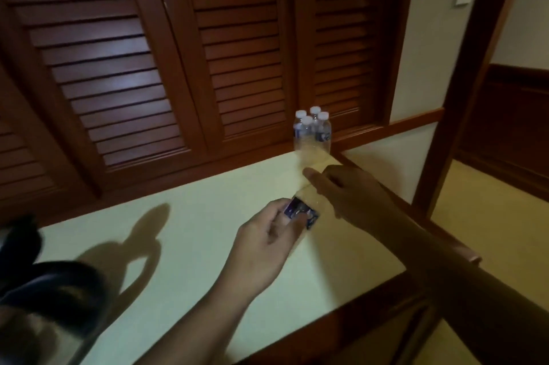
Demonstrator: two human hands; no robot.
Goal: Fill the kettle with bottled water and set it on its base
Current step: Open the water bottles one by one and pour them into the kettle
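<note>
Our left hand (269,235) and right hand (352,195) are both bare, and so are the wrists behind them. The left forearm (208,314) is uncovered along its whole visible length, slim and smooth, with the light falling full on it. The knuckles and the creases between the fingers show as soft ridges. The right forearm (445,260) is just as bare but lies in shadow, so its surface reads as one dark shape. The picture is soft with blur, and we cannot make out our nails or finer marks.
</note>
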